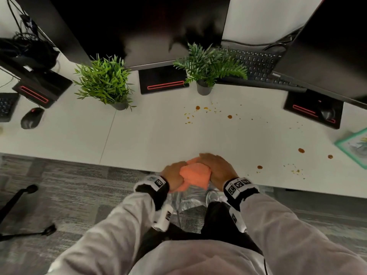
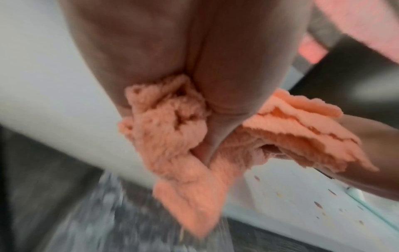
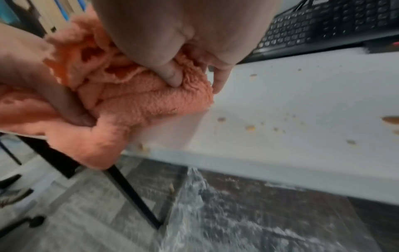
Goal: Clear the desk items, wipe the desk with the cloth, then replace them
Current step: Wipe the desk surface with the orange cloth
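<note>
An orange cloth (image 1: 193, 173) is bunched at the front edge of the white desk (image 1: 139, 135). My left hand (image 1: 172, 174) grips its left side, and in the left wrist view the cloth (image 2: 172, 136) is crumpled under that hand's palm with a corner hanging off the edge. My right hand (image 1: 215, 167) holds the right side, its fingers (image 3: 172, 75) curled into the cloth (image 3: 140, 102). Brown spots and crumbs (image 1: 229, 116) are scattered over the desk to the right. Two potted plants (image 1: 105, 82) (image 1: 206, 66) stand further back.
Monitors on black bases (image 1: 163, 81) (image 1: 311, 108) line the back. A keyboard (image 1: 256, 66) lies at the back right, a mouse (image 1: 31, 118) at the left, another mouse (image 1: 326, 112) on the right base. A green-edged item (image 1: 355, 145) sits at the right edge. Clear plastic (image 3: 215, 213) hangs below the desk.
</note>
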